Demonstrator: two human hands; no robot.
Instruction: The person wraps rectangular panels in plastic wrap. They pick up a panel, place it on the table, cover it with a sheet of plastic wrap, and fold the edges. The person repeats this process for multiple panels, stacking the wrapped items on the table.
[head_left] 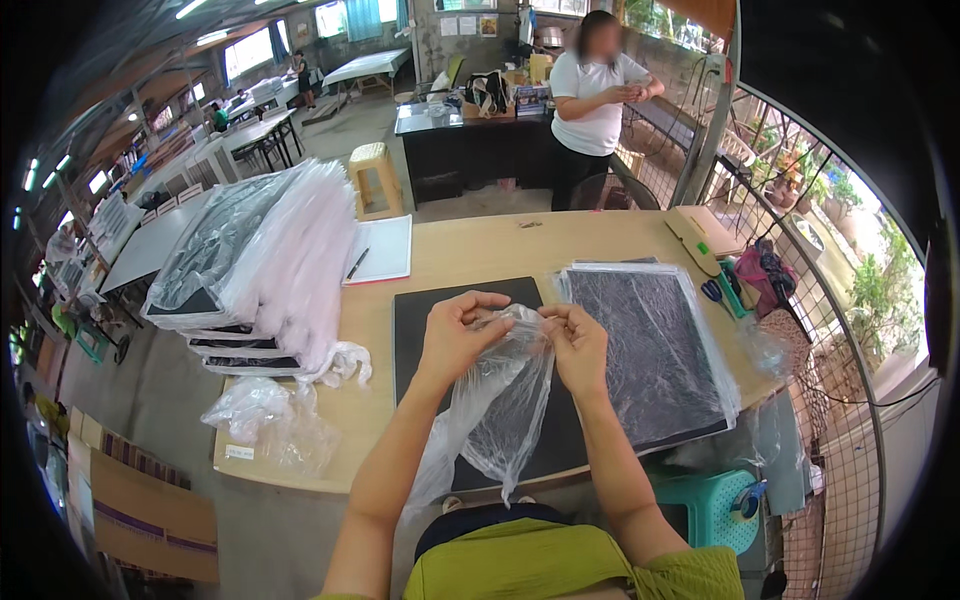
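Between both hands hangs a clear plastic bag (pixel 505 400), its top edge gathered at my fingertips and its lower part drooping toward my body. My left hand (pixel 462 335) pinches the bag from the left, thumb against fingers. From the right, my right hand (pixel 578 345) grips the same edge. Beneath them lies a flat black board (pixel 420 300) on the wooden table (pixel 470 240). To the right of it rests a stack of black boards in clear plastic (pixel 645 350). At the left stands a tall pile of plastic-wrapped black boards (pixel 240 250).
Crumpled plastic (pixel 265 410) lies at the table's front left. A notepad with a pen (pixel 380 250) sits behind the pile. Scissors (pixel 713 292) and a green tray (pixel 733 290) are at the right edge. A teal stool (pixel 710 500) stands below. Another person (pixel 598 100) stands beyond the table.
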